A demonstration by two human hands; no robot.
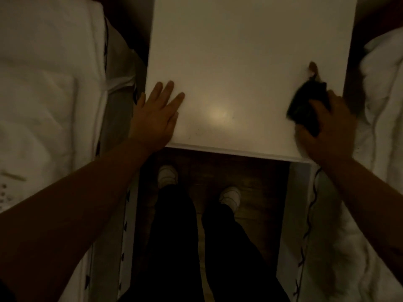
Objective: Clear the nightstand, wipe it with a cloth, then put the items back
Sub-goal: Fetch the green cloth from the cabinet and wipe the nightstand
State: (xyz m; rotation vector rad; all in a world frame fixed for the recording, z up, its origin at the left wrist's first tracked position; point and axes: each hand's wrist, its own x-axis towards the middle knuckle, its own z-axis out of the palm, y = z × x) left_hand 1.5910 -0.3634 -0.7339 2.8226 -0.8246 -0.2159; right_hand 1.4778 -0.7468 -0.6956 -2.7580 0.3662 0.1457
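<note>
There is one white nightstand [239, 62] in the middle of the view, seen from above in dim light. Two hands are on it, and one dark cloth [308, 105].

The left hand [156, 118] lies flat on the near left corner of the top, with its fingers straight and a little spread, and it holds nothing. The right hand [327, 131] is at the near right corner and grips the cloth: the fingers are curled over the bunched fabric, and the cloth comes out from under the hand toward the far side and toward the middle of the top. The cloth touches the surface. Just beyond the cloth, near the right edge, one small brownish shape [313, 67] shows; the picture is blurred there, so it may be a fingertip or a loose end of the cloth, I cannot tell which.

On the top there is a pale spot of reflected light [218, 113] between the two hands, and some tiny dark specks near the front edge.

Two beds with white bedding stand at the sides, one on the left [50, 94] and one on the right [379, 105]. Below the nightstand, two legs in dark trousers [174, 247] and two light shoes [167, 174] stand on a wooden floor [261, 192]. One thin dark cable [313, 199] runs down beside the right bed.
</note>
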